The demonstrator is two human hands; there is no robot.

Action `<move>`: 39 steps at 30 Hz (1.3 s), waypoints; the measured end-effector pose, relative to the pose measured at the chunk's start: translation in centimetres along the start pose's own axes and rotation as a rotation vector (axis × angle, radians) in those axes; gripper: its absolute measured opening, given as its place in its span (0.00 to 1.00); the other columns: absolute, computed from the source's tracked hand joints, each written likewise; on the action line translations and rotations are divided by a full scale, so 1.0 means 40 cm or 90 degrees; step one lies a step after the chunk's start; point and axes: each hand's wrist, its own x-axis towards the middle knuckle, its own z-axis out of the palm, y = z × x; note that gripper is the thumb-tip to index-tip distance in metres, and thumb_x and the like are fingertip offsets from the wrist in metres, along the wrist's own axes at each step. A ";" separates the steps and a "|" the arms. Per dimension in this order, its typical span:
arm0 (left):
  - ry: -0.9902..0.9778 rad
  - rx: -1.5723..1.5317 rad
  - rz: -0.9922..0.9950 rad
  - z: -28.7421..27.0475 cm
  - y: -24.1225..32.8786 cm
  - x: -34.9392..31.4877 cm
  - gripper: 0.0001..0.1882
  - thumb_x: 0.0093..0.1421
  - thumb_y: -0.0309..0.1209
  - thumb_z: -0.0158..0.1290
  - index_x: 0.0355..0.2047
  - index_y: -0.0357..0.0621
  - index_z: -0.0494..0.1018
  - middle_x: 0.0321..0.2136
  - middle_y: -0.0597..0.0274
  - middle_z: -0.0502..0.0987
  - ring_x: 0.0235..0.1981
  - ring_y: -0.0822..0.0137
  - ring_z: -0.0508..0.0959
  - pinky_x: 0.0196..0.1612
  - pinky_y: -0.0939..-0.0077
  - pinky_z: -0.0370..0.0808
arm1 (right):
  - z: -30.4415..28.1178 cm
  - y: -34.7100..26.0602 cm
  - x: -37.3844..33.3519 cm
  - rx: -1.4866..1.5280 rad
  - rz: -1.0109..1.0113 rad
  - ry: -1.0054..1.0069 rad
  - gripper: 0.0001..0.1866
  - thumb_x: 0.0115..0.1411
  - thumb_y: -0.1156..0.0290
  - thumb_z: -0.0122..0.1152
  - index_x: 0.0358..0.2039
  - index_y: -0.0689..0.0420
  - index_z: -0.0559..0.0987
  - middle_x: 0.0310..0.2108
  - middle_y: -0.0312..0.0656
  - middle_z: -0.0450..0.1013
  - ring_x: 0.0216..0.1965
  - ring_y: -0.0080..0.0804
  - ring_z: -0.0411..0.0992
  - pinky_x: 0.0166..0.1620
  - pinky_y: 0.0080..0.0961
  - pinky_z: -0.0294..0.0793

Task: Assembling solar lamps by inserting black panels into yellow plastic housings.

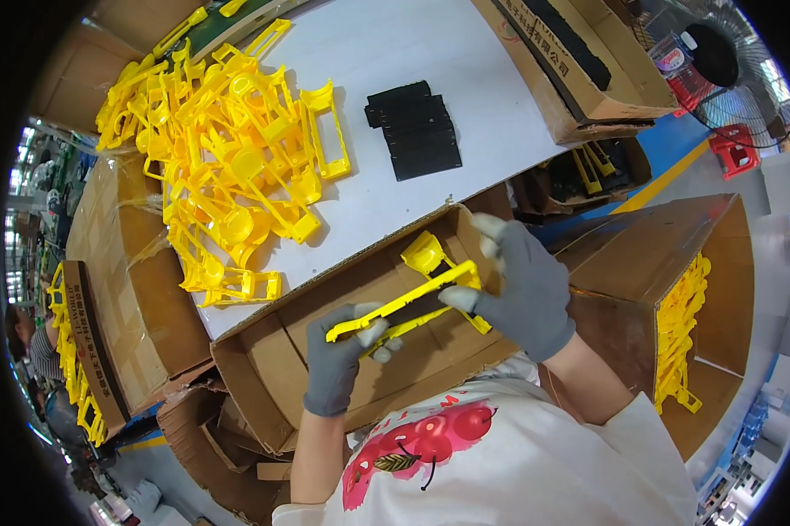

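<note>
My left hand (335,358), in a grey glove with pale fingertips, is closed around one end of a long yellow plastic frame (404,302). The frame is tilted above an open cardboard box (263,377), and something dark shows between its bars. At the frame's far end is my right hand (531,289), gloved alike. Its thumb touches the frame while the other fingers, blurred, stretch out above. A yellow cupped piece (424,252) shows just behind; whether it belongs to the held frame I cannot tell.
Many yellow frames (237,158) are heaped on the white table (325,39) at left. Black flat pieces (421,140) lie right of them. Cardboard boxes stand at the back right (623,96), right (649,237) and left (141,289). A fan (719,61) stands far right.
</note>
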 end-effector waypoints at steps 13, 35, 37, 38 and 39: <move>-0.041 0.066 -0.067 -0.013 -0.006 0.020 0.12 0.57 0.25 0.55 0.40 0.29 0.74 0.26 0.53 0.79 0.21 0.68 0.79 0.20 0.81 0.74 | 0.051 0.052 -0.073 0.045 0.098 -0.350 0.16 0.52 0.62 0.68 0.38 0.55 0.77 0.23 0.44 0.75 0.22 0.36 0.75 0.28 0.27 0.73; 0.224 0.969 0.604 -0.044 0.299 0.469 0.28 0.48 0.27 0.58 0.52 0.49 0.69 0.46 0.51 0.74 0.49 0.50 0.72 0.49 0.61 0.72 | 0.195 0.166 0.336 -0.183 -0.089 -0.249 0.15 0.50 0.64 0.64 0.38 0.50 0.72 0.36 0.39 0.71 0.38 0.39 0.74 0.38 0.35 0.73; 0.162 1.074 0.557 -0.083 0.364 0.589 0.38 0.46 0.27 0.58 0.59 0.50 0.59 0.53 0.51 0.69 0.55 0.47 0.66 0.54 0.59 0.70 | 0.197 0.141 0.342 -0.194 -0.117 -0.237 0.17 0.50 0.65 0.64 0.40 0.50 0.71 0.34 0.39 0.73 0.37 0.40 0.74 0.37 0.34 0.73; 0.173 1.120 0.570 -0.091 0.371 0.650 0.38 0.46 0.28 0.58 0.59 0.49 0.59 0.51 0.50 0.71 0.55 0.47 0.67 0.55 0.59 0.69 | 0.193 0.141 0.342 -0.181 -0.119 -0.222 0.17 0.50 0.65 0.63 0.41 0.48 0.73 0.34 0.39 0.73 0.36 0.41 0.74 0.37 0.34 0.73; 0.140 1.166 0.492 -0.084 0.378 0.686 0.36 0.47 0.30 0.56 0.59 0.47 0.60 0.51 0.49 0.71 0.55 0.47 0.68 0.56 0.59 0.68 | 0.194 0.145 0.341 -0.182 -0.107 -0.231 0.17 0.50 0.65 0.63 0.41 0.48 0.73 0.34 0.39 0.73 0.36 0.41 0.74 0.37 0.34 0.73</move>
